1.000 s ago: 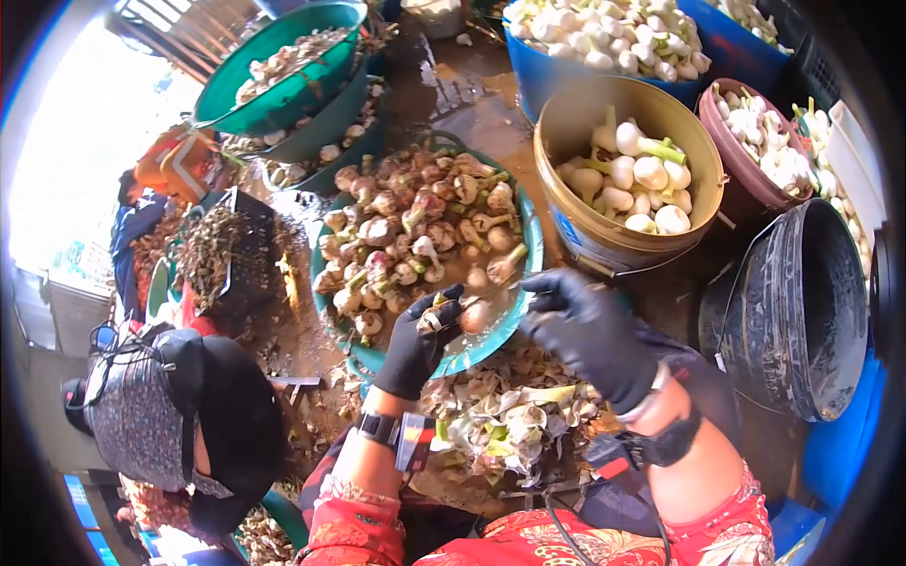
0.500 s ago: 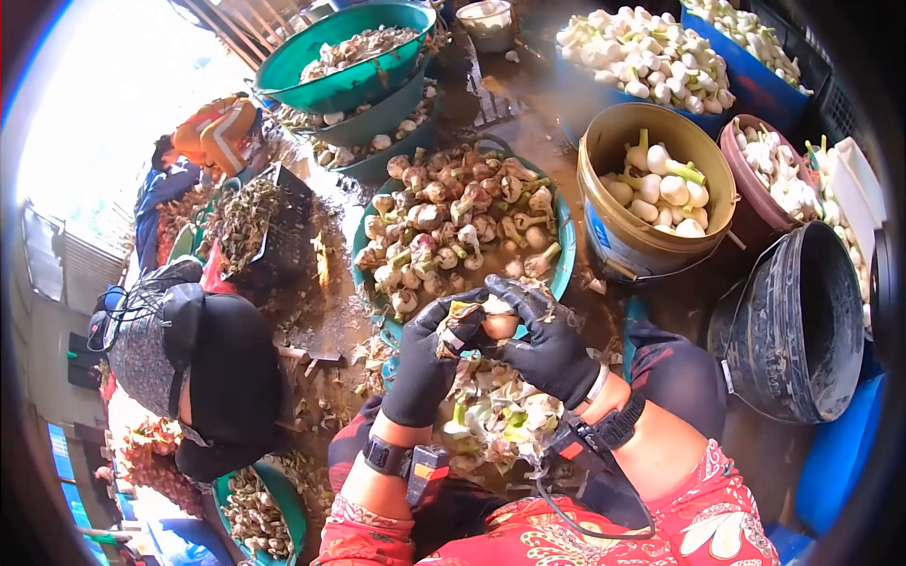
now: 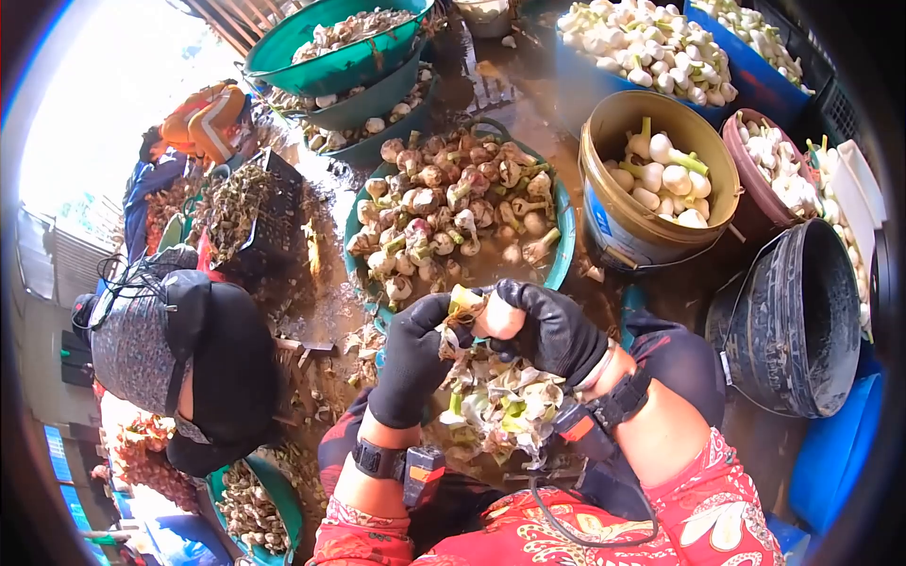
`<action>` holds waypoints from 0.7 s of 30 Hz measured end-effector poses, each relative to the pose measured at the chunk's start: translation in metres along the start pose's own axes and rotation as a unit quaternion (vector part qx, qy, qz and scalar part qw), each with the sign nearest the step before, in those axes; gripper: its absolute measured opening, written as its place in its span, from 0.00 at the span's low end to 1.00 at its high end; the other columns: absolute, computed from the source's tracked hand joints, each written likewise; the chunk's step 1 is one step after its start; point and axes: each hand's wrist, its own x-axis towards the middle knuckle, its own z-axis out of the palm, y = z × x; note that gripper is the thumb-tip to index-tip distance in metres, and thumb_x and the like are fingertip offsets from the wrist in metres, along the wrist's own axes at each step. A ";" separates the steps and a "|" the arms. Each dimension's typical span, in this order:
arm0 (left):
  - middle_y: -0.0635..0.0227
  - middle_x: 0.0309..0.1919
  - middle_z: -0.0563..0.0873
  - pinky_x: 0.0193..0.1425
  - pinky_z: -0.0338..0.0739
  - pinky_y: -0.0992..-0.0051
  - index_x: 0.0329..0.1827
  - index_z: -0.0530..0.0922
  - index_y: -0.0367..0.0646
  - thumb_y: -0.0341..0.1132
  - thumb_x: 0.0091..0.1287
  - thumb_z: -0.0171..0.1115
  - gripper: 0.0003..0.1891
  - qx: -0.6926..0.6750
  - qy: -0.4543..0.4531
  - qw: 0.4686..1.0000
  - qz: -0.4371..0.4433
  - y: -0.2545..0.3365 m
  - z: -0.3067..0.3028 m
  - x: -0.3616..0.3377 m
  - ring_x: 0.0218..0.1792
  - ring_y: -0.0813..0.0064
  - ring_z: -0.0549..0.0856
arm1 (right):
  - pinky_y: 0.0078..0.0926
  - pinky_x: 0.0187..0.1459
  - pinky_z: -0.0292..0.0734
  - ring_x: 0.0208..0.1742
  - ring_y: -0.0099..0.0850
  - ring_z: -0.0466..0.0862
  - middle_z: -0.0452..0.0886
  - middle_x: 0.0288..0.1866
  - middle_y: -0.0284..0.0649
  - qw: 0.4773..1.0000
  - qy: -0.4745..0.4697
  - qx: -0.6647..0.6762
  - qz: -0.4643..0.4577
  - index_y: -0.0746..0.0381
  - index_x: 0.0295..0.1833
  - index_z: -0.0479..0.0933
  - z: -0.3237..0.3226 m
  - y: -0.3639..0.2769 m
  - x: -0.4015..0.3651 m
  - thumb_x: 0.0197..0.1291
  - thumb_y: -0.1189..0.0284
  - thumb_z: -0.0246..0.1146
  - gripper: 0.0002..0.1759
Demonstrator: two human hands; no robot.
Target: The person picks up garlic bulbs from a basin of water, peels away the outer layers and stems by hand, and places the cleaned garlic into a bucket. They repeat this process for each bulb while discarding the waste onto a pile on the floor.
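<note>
A partly peeled garlic bulb (image 3: 498, 319) is between my two black-gloved hands, just above the near rim of the basin. My right hand (image 3: 559, 332) is closed around its right side. My left hand (image 3: 415, 354) grips the bulb's left, yellowish stem end, where brown loose skin (image 3: 453, 341) hangs by the fingers. Beyond my hands stands a teal basin (image 3: 566, 241) full of unpeeled garlic bulbs (image 3: 444, 212). Below them, in front of my lap, lies a heap of peeled-off garlic skins (image 3: 505, 406).
At right are a tan bucket (image 3: 604, 222) with peeled garlic, a tipped black bucket (image 3: 769, 330) and a pink tub (image 3: 746, 170). Blue containers of white garlic (image 3: 651, 57) stand behind. Stacked green basins (image 3: 326, 71) are upper left. A co-worker in a black cap (image 3: 226, 377) sits at left.
The bulb has turned in my hands and now shows a larger pale, bare side. My right hand has rolled over it, and both hands remain close together. The view has shifted slightly.
</note>
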 end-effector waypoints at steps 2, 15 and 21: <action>0.67 0.37 0.85 0.44 0.77 0.75 0.47 0.81 0.36 0.24 0.59 0.61 0.12 0.103 0.009 0.993 0.055 -0.004 -0.001 0.001 0.38 0.75 0.84 | 0.21 0.32 0.75 0.32 0.27 0.81 0.81 0.34 0.39 0.996 -0.033 0.056 0.064 0.63 0.47 0.75 -0.009 0.005 0.007 0.69 0.58 0.50 0.19; 0.63 0.43 0.84 0.42 0.80 0.78 0.61 0.72 0.34 0.28 0.65 0.60 0.21 -0.164 -0.051 0.984 -0.044 -0.011 -0.006 -0.003 0.37 0.79 0.83 | 0.22 0.26 0.76 0.28 0.30 0.82 0.83 0.35 0.42 0.984 -0.045 0.119 0.122 0.59 0.46 0.76 -0.016 -0.005 0.004 0.68 0.50 0.51 0.23; 0.67 0.35 0.83 0.38 0.76 0.79 0.50 0.76 0.33 0.32 0.63 0.61 0.16 -0.216 0.007 0.971 -0.097 0.011 0.016 -0.006 0.30 0.78 0.82 | 0.27 0.44 0.78 0.41 0.33 0.83 0.82 0.43 0.41 0.978 -0.047 -0.193 -0.069 0.65 0.50 0.76 -0.014 0.000 0.005 0.67 0.62 0.54 0.17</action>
